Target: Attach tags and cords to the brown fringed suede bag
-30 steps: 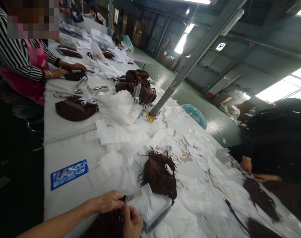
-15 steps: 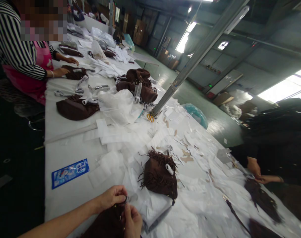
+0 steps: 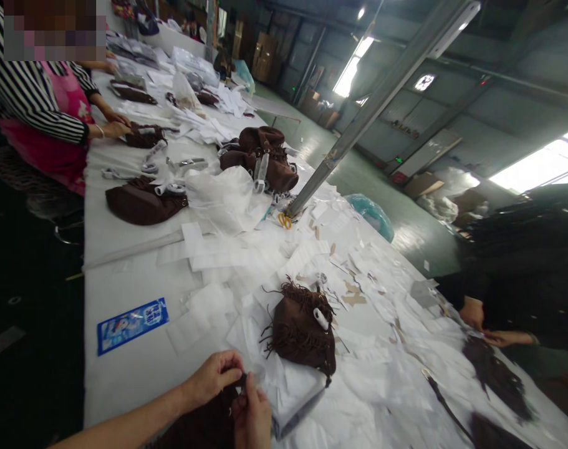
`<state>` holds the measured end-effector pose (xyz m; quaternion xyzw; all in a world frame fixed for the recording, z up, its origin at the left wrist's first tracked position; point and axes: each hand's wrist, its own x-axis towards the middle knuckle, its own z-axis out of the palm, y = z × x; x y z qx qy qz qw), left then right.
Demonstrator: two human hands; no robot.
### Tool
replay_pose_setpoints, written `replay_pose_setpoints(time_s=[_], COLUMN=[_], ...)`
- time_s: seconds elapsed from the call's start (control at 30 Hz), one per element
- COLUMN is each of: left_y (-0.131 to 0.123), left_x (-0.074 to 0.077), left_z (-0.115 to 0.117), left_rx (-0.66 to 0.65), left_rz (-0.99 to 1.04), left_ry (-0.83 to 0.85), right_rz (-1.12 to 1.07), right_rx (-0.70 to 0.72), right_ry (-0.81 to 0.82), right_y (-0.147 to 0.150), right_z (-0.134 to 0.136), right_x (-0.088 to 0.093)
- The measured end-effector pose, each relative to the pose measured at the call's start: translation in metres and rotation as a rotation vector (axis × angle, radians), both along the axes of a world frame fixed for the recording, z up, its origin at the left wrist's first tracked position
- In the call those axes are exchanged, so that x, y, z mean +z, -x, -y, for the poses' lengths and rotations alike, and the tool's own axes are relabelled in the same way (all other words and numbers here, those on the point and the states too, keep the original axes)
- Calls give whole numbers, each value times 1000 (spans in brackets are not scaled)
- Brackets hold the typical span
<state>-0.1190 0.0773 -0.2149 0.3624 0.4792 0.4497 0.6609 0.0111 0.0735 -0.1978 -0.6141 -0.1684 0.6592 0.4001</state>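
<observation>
A dark brown bag (image 3: 197, 427) lies at the table's near edge, partly cut off by the bottom of the view. At its upper edge, the thumb and fingers of my left hand (image 3: 217, 377) pinch a small dark part of it. My right hand (image 3: 253, 408) is closed on the same spot from the right, thumb pointing up. The fingers mostly hide the small part, so I cannot tell exactly what it is. Just beyond my hands sits a brown fringed bag (image 3: 302, 327) with a white-wrapped piece on its front.
A blue printed packet (image 3: 133, 326) lies on the white table (image 3: 120, 268). Paper scraps, yellow-handled scissors (image 3: 284, 220) and more brown bags (image 3: 143, 201) spread across it. A slanted metal post (image 3: 340, 143) rises beyond. Co-workers' hands (image 3: 118, 121) handle bags at left and right (image 3: 503, 338).
My hands have shifted slightly right, and my right thumb now points upward against the pinched part. At the far left, the co-worker in stripes has brought both hands closer together on a bag.
</observation>
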Motion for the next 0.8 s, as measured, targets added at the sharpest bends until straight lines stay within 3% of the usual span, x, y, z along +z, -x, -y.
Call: replay_pose_setpoints(time_s=[0.17, 0.33, 0.47, 0.67, 0.8], left_y=[20, 6, -12, -9, -8], left_x=[-11, -16, -14, -28, -37], left_z=[12, 6, 5, 36, 45], left_rx=[-173, -212, -217, -152, -145], left_rz=[-209, -199, -125, 73, 88], left_ry=[-96, -82, -37, 47, 36], right_rz=[421, 660, 846, 670, 921], right_rx=[138, 362, 333, 371, 363], right_ry=[-188, -379, -438, -359, -524], right_y=[-20, -18, -19, -31, -27], right_z=[-14, -13, 1, 12, 21], right_x=[8, 15, -3, -24, -32])
